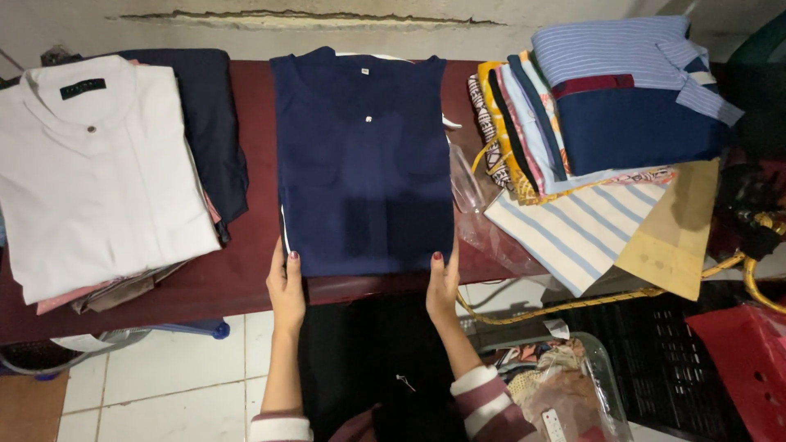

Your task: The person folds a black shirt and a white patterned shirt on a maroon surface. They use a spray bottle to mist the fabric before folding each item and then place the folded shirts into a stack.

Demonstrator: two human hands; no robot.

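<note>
Left hand [286,288] at lower centre of the frame, fingers straight and pressed together, flat against the lower left corner of the folded navy-blue cotton shirt [364,164]. Right hand [443,286] mirrors it at the lower right corner, fingers also together, palm facing in. Neither pinches the cloth; both just touch its near edge from the sides. Striped knit sleeves [483,393] at the bottom edge.

Shirt lies straight ahead of both hands, centre frame, on the dark red table top [246,270], long axis running away from the person, collar at the far end. Hands equally near.

Left of frame: folded white collared shirt [98,180] on a stack, dark garment under it. Upper right: tilted pile of folded striped and patterned shirts [606,106], well apart from the hands. Clear plastic bag [471,188] lies between navy shirt and pile. Far edge: pale wall [327,24].
</note>
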